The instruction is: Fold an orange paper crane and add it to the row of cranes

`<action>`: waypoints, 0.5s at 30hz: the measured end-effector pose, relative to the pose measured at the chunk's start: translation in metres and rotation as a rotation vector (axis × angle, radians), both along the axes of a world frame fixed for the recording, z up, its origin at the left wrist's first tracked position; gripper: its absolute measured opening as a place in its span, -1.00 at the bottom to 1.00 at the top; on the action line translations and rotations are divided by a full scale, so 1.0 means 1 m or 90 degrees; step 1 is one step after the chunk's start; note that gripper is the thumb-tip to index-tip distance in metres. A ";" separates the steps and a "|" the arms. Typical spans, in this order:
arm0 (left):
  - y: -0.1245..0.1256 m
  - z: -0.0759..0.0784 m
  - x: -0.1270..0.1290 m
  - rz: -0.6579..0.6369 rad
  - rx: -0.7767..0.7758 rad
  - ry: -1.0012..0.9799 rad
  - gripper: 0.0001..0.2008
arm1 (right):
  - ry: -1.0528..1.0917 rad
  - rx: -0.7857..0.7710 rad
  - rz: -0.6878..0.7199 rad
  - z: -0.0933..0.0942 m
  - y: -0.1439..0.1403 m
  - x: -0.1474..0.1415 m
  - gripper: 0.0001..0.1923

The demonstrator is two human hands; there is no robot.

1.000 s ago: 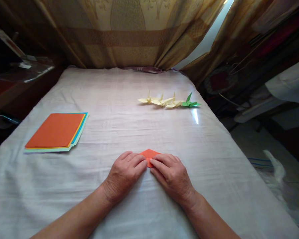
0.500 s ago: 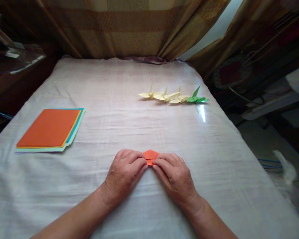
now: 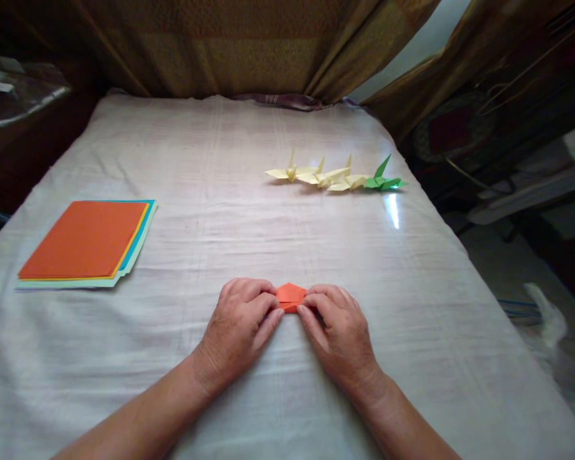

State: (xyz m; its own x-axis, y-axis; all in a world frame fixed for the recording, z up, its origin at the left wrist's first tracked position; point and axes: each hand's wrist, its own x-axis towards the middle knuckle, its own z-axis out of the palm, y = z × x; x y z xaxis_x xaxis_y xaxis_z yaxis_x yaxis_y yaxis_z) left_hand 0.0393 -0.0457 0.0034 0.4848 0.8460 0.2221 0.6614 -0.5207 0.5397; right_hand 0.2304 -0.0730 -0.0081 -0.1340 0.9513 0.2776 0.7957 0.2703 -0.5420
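Observation:
A small folded piece of orange paper [image 3: 291,294] lies on the cloth between my hands, its pointed top facing away from me and a crease running across it. My left hand [image 3: 243,319] grips its left end, thumb at the near edge and fingers curled over the side. At the right end my right hand [image 3: 338,329] pinches the paper the same way. Both ends of the paper are hidden beneath my fingers.
A stack of square coloured sheets [image 3: 84,239], orange on top, lies at the left. Several pale yellow paper cranes [image 3: 319,177] and a green paper crane [image 3: 382,181] stand in a row toward the back right. A white cloth [image 3: 211,223] covers the table; a brown curtain [image 3: 249,57] hangs behind.
The view has shifted slightly, so most things sit a little higher in the picture. My thumbs have drawn slightly apart, showing more of the orange paper's near edge.

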 end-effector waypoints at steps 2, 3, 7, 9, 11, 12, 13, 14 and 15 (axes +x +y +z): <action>0.000 0.000 0.000 0.011 -0.002 0.001 -0.86 | 0.005 -0.008 -0.004 0.000 0.000 0.000 -0.86; 0.000 -0.001 0.001 0.016 -0.004 -0.001 -0.86 | 0.005 -0.010 -0.006 0.000 0.000 -0.001 -0.86; 0.000 -0.001 0.001 0.031 -0.005 -0.006 -0.86 | 0.001 -0.006 -0.013 0.001 0.001 -0.002 -0.87; 0.000 -0.002 0.001 0.037 -0.006 -0.006 -0.85 | -0.003 -0.002 -0.013 0.000 0.002 -0.002 -0.87; 0.000 -0.002 0.002 0.040 -0.004 -0.006 -0.85 | -0.006 -0.004 -0.015 0.000 0.002 -0.002 -0.87; 0.000 -0.002 0.002 0.040 -0.003 -0.005 -0.85 | -0.007 -0.005 -0.016 0.000 0.002 -0.002 -0.88; 0.000 -0.002 0.002 0.042 -0.001 -0.003 -0.84 | -0.006 -0.005 -0.017 0.000 0.002 -0.002 -0.87; 0.000 -0.002 0.003 0.044 0.000 -0.001 -0.84 | -0.003 -0.005 -0.015 0.000 0.002 -0.001 -0.86; 0.000 -0.002 0.003 0.046 0.000 0.001 -0.85 | 0.003 -0.005 -0.011 0.000 0.002 -0.001 -0.86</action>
